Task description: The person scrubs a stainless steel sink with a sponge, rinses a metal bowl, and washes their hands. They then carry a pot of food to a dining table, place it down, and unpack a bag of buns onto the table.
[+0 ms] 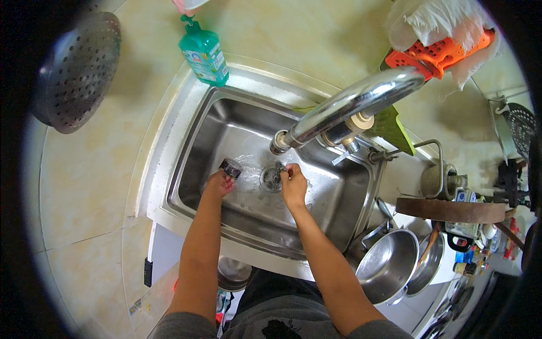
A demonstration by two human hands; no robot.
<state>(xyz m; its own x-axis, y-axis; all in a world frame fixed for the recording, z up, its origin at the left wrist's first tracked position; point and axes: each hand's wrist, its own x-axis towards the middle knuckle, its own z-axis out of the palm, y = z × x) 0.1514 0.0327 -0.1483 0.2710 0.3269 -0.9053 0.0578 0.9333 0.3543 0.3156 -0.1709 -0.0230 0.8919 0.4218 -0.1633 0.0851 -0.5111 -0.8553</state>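
Inside the stainless steel sink (322, 190), my left hand (221, 182) grips a small dark object (231, 168) with a round detail on its face; its exact kind cannot be told. My right hand (294, 182) pinches a small dark piece (279, 167) over the drain (271, 178); what this piece is stays unclear. Shallow water spreads on the sink floor between both hands. Above them hangs the curved chrome faucet (355, 106), its spout end just up from the drain.
A green pump bottle (205, 57) stands on the sink's back left rim. A green plastic item (391, 127) leans behind the faucet. Steel pots (387, 265) and a thick round wooden board (451, 210) are at the right. A perforated metal strainer (84, 72) hangs at the upper left.
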